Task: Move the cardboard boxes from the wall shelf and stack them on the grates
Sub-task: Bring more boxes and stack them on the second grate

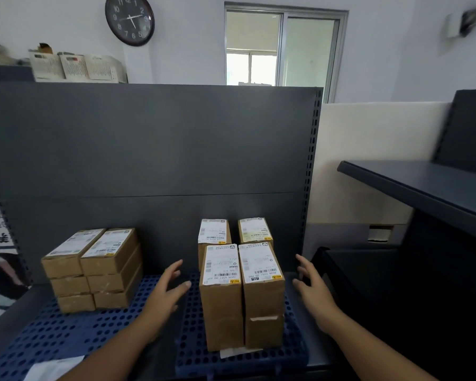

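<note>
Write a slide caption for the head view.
The left hand and right hand, open, flank the right box stack on the blue grate; left box stack stands beside.

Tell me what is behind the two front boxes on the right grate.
Two more labelled boxes stand behind the front boxes; only their tops show, and their lower parts are covered.

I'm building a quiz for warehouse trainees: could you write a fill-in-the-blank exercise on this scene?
1. The perforated grates are ____ in colour.
2. The left stack of boxes is ____ layers high.
3. The left hand and the right hand are both ____ and hold nothing.
4. The round dial with white numerals belongs to a ____.
Missing words: blue; three; open; clock.
</note>
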Motion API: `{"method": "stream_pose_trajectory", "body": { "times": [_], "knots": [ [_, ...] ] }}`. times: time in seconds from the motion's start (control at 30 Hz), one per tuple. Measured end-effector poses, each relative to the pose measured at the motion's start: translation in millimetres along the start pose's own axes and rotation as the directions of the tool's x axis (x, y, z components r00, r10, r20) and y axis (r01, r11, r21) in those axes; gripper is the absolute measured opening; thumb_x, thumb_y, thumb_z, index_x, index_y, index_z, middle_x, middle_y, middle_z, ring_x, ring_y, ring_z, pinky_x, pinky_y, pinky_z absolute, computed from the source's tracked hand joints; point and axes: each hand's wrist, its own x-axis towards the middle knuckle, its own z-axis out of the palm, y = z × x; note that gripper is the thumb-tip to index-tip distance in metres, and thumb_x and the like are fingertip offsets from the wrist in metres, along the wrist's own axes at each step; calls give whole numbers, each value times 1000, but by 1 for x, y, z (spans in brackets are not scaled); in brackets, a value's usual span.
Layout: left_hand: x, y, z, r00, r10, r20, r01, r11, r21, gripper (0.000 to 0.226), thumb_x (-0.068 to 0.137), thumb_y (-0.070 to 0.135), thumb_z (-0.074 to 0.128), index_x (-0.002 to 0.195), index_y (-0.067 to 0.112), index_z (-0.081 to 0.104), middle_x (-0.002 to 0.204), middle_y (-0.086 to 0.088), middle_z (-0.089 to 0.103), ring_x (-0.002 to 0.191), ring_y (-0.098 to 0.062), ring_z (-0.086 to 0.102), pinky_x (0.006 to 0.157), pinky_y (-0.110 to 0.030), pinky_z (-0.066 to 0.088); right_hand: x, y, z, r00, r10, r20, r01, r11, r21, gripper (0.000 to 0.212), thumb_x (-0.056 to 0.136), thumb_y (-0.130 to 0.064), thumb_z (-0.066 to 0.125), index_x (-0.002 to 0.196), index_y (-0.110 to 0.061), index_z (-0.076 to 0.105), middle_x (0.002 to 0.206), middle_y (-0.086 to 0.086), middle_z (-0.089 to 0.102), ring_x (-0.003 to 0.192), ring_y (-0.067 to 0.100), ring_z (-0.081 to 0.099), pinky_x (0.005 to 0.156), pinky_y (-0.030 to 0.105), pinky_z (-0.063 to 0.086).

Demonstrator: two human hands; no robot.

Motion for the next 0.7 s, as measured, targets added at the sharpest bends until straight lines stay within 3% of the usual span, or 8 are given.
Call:
{"method": "stream_pose_trajectory", "body": {
  "times": [0.07,0.17,0.27,0.37,0.53,0.7],
  "knots": [
    [10,9,8,997,-60,39,64,992,-109,49,86,54,62,131,61,43,151,7,36,133,-25,43,99,-55,38,10,-7,7,999,3,42,-5,999,54,48,99,-30,53,141,-46,37,151,3,37,139,21,33,108,41,35],
    [28,15,19,990,-83,118,108,969,-221,70,71,79,61,135,65,37,154,13,30,142,-33,30,108,-66,27,21,-17,17,993,26,113,-40,991,125,56,90,-56,49,143,-51,33,153,0,32,140,22,31,103,37,33],
    [41,21,30,980,-72,184,112,970,-217,86,58,89,61,136,64,35,146,18,43,133,-28,45,105,-61,37,30,-23,23,980,53,193,-85,983,162,68,83,-68,46,145,-52,26,156,-4,29,142,23,30,111,46,30],
    [48,24,35,977,-62,204,106,972,-211,83,59,86,64,134,62,40,129,17,62,116,-17,61,96,-52,50,38,-25,29,965,64,256,-113,977,182,70,82,-71,44,147,-51,24,154,-7,32,140,23,34,113,54,29],
    [52,25,42,970,-23,243,80,970,-229,59,80,64,65,133,51,43,116,18,69,106,-11,68,73,-26,58,49,-25,39,958,11,287,-73,976,206,60,87,-69,41,143,-48,35,147,-7,45,135,17,41,112,53,31],
    [54,24,41,970,-27,242,87,967,-240,63,74,67,70,130,52,46,119,13,70,108,-16,68,75,-29,58,50,-24,40,955,17,297,-79,977,199,59,83,-75,43,137,-52,40,142,-11,49,131,14,45,111,51,34]
  ]
}}
